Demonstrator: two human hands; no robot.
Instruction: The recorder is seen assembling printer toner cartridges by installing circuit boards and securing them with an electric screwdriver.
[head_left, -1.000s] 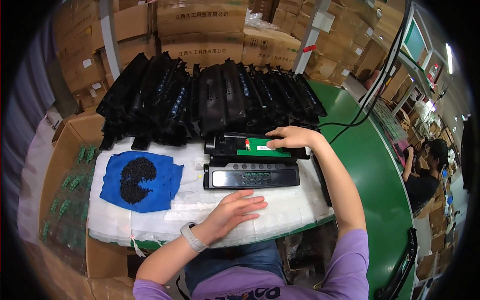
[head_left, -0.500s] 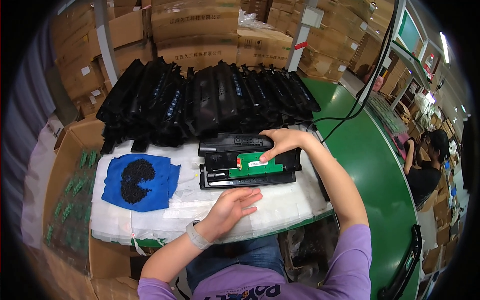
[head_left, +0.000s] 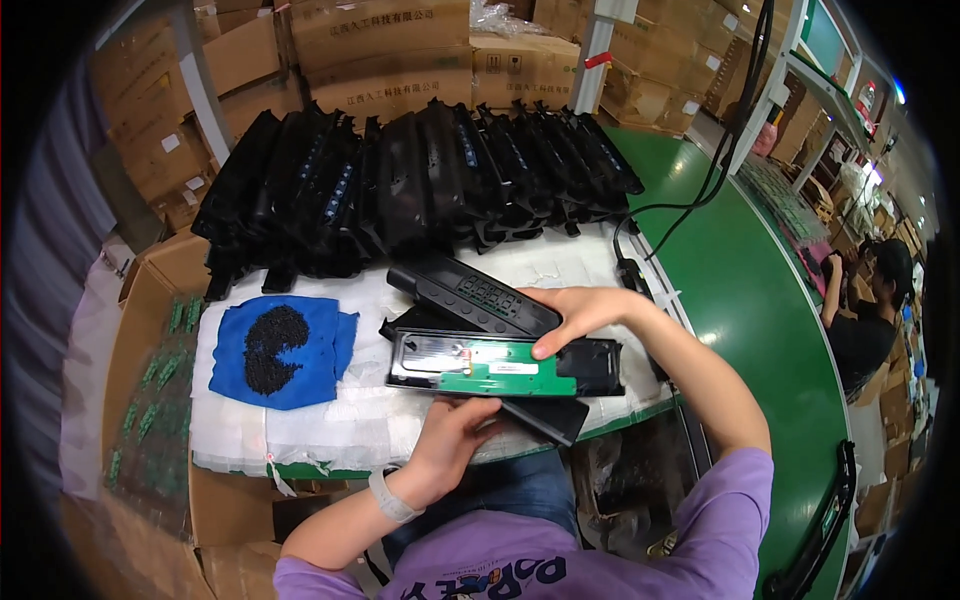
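Observation:
A long black plastic housing (head_left: 597, 366) with a green circuit board (head_left: 500, 368) inside is raised and tilted in front of me. My left hand (head_left: 452, 440) grips its near edge from below, fingers partly hidden under it. My right hand (head_left: 585, 318) presses its thumb on the board's upper edge; its other fingers reach behind, next to a black panel (head_left: 475, 295) with buttons and a digit display. That panel slants away behind the housing. Another black part (head_left: 550, 420) sticks out at an angle below the housing.
Many black housings (head_left: 410, 185) lie heaped along the back of the white-covered table (head_left: 320, 440). A blue cloth (head_left: 228, 375) on the left bears a pile of tiny black pieces (head_left: 272, 350). Green boards (head_left: 150, 375) sit at far left. A black cable (head_left: 690, 205) hangs at right.
My left hand has closed on the near edge of the housing, which has come up and toward me. The black parts around it have swung askew. My right hand stays on it.

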